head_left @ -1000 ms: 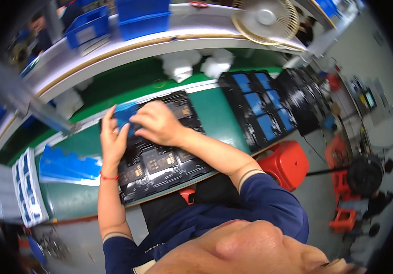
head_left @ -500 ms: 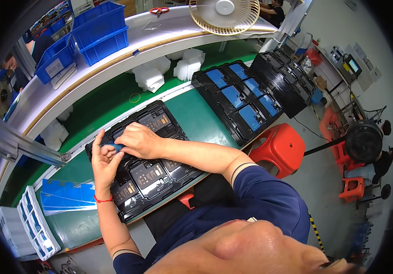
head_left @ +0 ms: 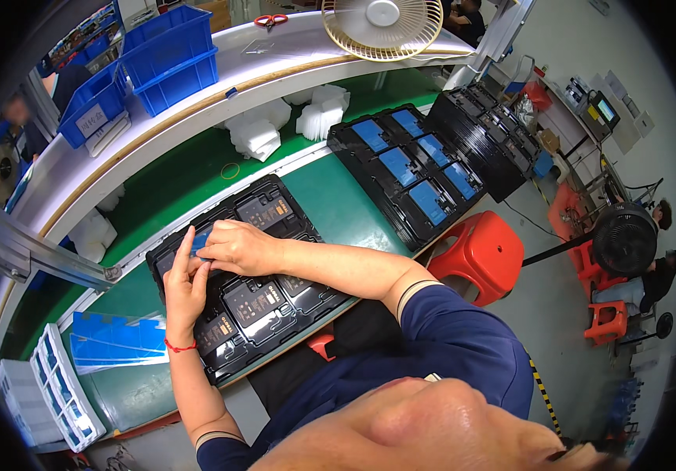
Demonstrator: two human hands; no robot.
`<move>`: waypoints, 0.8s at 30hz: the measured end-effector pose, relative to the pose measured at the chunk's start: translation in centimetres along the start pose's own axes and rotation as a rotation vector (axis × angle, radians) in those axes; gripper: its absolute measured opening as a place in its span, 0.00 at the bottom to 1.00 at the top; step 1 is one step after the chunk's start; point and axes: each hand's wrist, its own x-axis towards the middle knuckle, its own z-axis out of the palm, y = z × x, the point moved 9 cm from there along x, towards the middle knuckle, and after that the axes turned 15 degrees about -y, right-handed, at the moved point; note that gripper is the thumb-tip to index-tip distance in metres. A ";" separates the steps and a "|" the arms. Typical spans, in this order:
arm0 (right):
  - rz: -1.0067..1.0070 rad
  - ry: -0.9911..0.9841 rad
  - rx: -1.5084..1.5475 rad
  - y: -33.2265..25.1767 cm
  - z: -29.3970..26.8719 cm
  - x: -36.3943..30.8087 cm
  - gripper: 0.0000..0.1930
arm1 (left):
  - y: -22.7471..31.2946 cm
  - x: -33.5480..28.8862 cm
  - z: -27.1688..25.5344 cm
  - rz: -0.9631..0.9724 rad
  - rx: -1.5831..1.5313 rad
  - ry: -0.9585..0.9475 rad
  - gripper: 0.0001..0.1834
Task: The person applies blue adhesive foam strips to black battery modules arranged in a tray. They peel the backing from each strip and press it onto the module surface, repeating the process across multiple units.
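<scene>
Both hands work over the black tray (head_left: 291, 310). The left hand (head_left: 185, 282) and right hand (head_left: 236, 245) jointly pinch a blue film piece (head_left: 200, 242).

White label (head_left: 91, 122) on blue bin; lit screen (head_left: 606, 110) far right.

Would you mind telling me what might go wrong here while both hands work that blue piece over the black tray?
1. The black tray lies at the table's near edge; pressing on it might tip or slide it off.
2. The left hand and right hand pinch the small blue piece together; it could slip or sit crooked in its pocket.
3. The right forearm crosses the filled pockets and may nudge the dark parts out of seat.
</scene>
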 end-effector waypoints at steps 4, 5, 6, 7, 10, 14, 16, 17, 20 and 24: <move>-0.007 0.021 0.093 1.2 0.0 -0.2 0.10 | 0.9 0.1 0.1 0.019 0.160 -0.046 0.35; -0.003 0.027 0.129 1.6 0.2 -0.2 0.09 | 1.0 0.2 0.1 0.023 0.175 -0.045 0.35; 0.000 0.033 0.166 1.9 0.1 -0.2 0.08 | 1.1 0.2 0.1 0.025 0.191 -0.044 0.35; 0.019 0.034 0.187 2.1 0.1 -0.2 0.07 | 1.2 0.2 0.1 0.039 0.188 -0.033 0.34; 0.112 0.061 0.268 3.1 -0.2 -0.3 0.04 | 0.9 0.1 -0.2 0.034 0.117 0.009 0.34; 0.390 0.150 0.550 6.9 0.3 -1.6 0.04 | -1.9 -0.3 -0.6 -0.107 -0.209 0.083 0.34; 0.530 0.211 0.914 9.5 1.9 -2.7 0.03 | -3.6 -0.5 -0.9 -0.154 -0.372 0.117 0.34; 0.582 0.242 1.016 10.8 2.5 -3.3 0.03 | -4.5 -0.6 -1.0 -0.183 -0.413 0.115 0.33; 0.736 0.324 1.060 12.2 2.3 -4.3 0.06 | -6.6 -1.0 -1.4 -0.289 -0.495 0.125 0.26; 0.781 0.361 1.174 12.8 2.3 -4.9 0.07 | -7.2 -1.2 -1.4 -0.354 -0.564 0.139 0.19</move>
